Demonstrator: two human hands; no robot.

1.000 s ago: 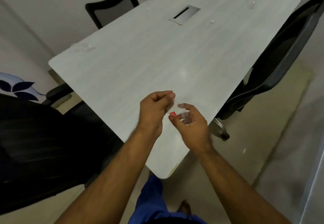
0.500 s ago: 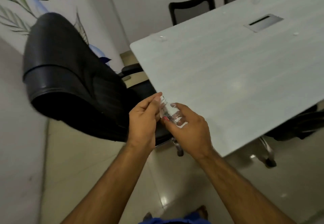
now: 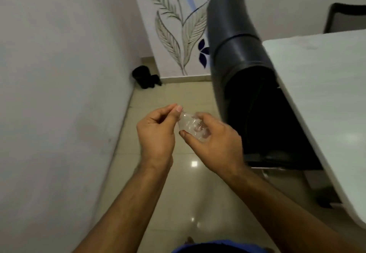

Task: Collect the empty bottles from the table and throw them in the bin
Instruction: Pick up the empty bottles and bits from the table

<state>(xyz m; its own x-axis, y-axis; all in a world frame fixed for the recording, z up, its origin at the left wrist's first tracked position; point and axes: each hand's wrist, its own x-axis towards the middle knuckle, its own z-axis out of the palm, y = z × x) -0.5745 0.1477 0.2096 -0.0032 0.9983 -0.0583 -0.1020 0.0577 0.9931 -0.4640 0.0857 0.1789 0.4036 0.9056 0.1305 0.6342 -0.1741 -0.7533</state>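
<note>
A small clear plastic bottle [image 3: 190,126], crumpled, with a trace of red label, sits between both hands over the tiled floor. My right hand [image 3: 215,141] cups its body from the right and below. Thumb and forefinger of my left hand [image 3: 158,131] pinch its left end, near the neck. The white table [image 3: 324,98] lies off to the right, apart from my hands. A small black bin-like object [image 3: 144,76] stands on the floor in the far corner by the wall; I cannot tell for sure what it is.
A large black office chair [image 3: 243,70] stands between me and the table, close to my right hand. A white wall [image 3: 55,94] runs along the left, with a leaf mural [image 3: 178,24] ahead. Another dark chair [image 3: 344,16] shows at far right. Glossy beige floor tiles [image 3: 182,183] lie below.
My view has swung left from the table to the wall, floor and corner. Both hands have kept hold of the bottle, which has left the tabletop area and is over the floor.
</note>
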